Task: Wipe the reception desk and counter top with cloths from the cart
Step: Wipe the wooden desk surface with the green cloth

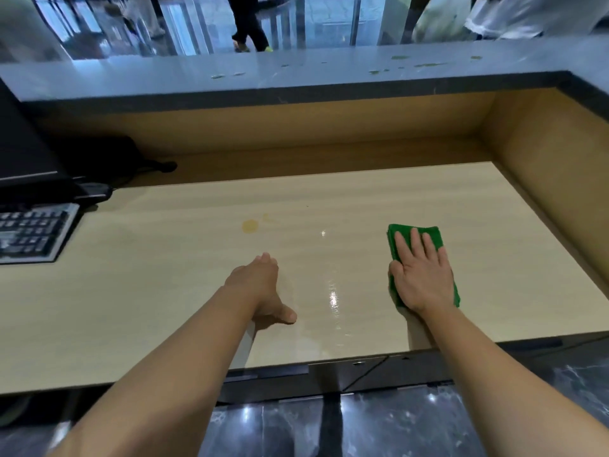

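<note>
A folded green cloth (405,234) lies flat on the light wooden reception desk (164,291), right of centre. My right hand (421,275) presses down on it with the fingers spread, covering most of it. My left hand (260,288) rests on its edge on the desk near the middle, fingers together, thumb out, holding nothing. A yellowish stain (249,225) marks the desk beyond my left hand. The raised grey counter top (296,74) runs across the back and carries several greenish smudges (425,65).
A keyboard (29,234) and a dark monitor base (39,179) with cables stand at the desk's left end. A wooden side wall (553,179) closes the right end. People walk on the lobby floor beyond the counter. Dark marble floor (395,423) lies below the desk's front edge.
</note>
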`<state>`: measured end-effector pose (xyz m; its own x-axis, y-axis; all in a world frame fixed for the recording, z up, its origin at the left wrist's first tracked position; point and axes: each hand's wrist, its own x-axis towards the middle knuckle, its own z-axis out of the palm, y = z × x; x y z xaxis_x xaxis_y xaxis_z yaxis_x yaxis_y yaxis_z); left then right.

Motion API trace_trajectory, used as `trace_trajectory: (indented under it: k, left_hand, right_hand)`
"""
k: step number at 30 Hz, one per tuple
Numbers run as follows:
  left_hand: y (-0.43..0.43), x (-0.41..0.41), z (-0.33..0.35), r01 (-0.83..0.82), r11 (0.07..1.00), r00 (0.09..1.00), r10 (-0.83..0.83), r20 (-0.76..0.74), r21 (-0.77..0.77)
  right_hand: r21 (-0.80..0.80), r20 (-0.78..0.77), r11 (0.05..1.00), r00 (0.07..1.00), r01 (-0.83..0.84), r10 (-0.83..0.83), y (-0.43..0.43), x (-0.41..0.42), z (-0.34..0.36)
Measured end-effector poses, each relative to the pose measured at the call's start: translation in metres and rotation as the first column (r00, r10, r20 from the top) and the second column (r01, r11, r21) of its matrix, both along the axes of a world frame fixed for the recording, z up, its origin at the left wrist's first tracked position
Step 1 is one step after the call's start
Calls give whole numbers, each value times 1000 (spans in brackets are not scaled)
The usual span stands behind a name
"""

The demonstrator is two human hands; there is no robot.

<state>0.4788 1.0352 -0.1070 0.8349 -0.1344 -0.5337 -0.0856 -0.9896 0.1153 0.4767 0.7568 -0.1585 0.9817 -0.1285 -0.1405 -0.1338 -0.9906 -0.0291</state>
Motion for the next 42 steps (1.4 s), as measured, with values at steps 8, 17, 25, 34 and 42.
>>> trace_trajectory:
  k: [8, 17, 25, 34, 42]
  left_hand:
    - [111, -23, -10, -297, 884, 935, 346, 76, -360]
    - [187, -39, -16, -315, 930, 928, 344, 144, -189]
    - [186, -34, -12, -198, 980, 950, 194, 245, -7]
    - [180, -33, -12, -99, 991, 963, 71, 261, 95]
    - [189, -29, -12, -92, 993, 971, 74, 228, 70]
  right_hand:
    - [85, -67, 960, 963, 267, -262, 128, -7, 0]
    - [214, -24, 952, 974, -217, 227, 325, -50, 2]
    - [85, -4, 861, 864, -501, 503, 285, -36, -6]
    - [19, 12, 1000, 1000, -20, 20, 150, -17, 1]
    - [79, -17, 969, 972, 234, -233, 256, -34, 2]
